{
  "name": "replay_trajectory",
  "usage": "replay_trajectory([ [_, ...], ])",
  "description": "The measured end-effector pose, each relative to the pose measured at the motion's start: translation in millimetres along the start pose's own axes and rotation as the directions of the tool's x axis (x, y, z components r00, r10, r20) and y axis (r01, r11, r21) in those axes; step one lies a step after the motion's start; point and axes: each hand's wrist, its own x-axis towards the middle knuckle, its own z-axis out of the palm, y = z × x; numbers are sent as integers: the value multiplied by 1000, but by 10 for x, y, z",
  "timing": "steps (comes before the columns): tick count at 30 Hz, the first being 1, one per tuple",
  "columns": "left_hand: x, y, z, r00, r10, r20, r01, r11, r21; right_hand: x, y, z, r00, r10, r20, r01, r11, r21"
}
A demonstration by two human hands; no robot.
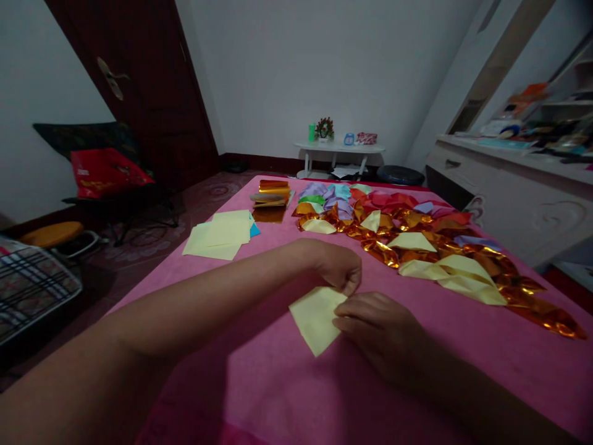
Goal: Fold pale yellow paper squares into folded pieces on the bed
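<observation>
A pale yellow sheet of paper (315, 321) is between my hands, just above or on the pink tablecloth (278, 395). My left hand (337, 266) is closed, its fingers pinching the sheet's upper right corner. My right hand (377, 330) grips the right edge close by, with thumb and fingers pressed together on the paper. Beyond my left forearm lies a stack of pale yellow sheets (220, 235), with a blue sheet (254, 230) showing at its side. Folded yellow paper pieces (470, 278) and shiny gold foil pieces (540, 309) spread over the right side.
A pile of gold foil sheets (270, 203) stands near the table's far edge. Purple, green and red folded papers (340, 207) lie beside it. A chair with a red bag (109, 173) is at left, a cabinet (509, 185) at right, a small white table (340, 148) behind.
</observation>
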Motion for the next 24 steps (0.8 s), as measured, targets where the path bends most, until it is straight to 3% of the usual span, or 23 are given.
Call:
replay_trajectory([
  [4,-112,-117,101,989,68,-133,-52,992,117,13,-105,8,992,124,29,-125,992,37],
  [7,-355,-102,243,912,199,-358,-116,964,240,50,-229,36,975,217,52,-218,976,15],
  [9,-576,-47,360,883,223,-412,-143,966,217,68,-309,58,973,223,49,-222,974,-35],
  [13,-1015,48,611,876,160,-454,-92,981,169,73,-393,95,979,203,22,-199,973,-119],
  [16,-1202,41,782,871,132,-474,-46,981,189,67,-397,111,970,242,3,-240,966,-97],
  [20,-1229,1,946,831,86,-550,32,979,202,64,-386,121,954,300,-24,-301,952,-48],
  [24,-1182,0,1034,793,196,-576,62,915,398,42,-381,127,948,318,-30,-319,947,-32],
])
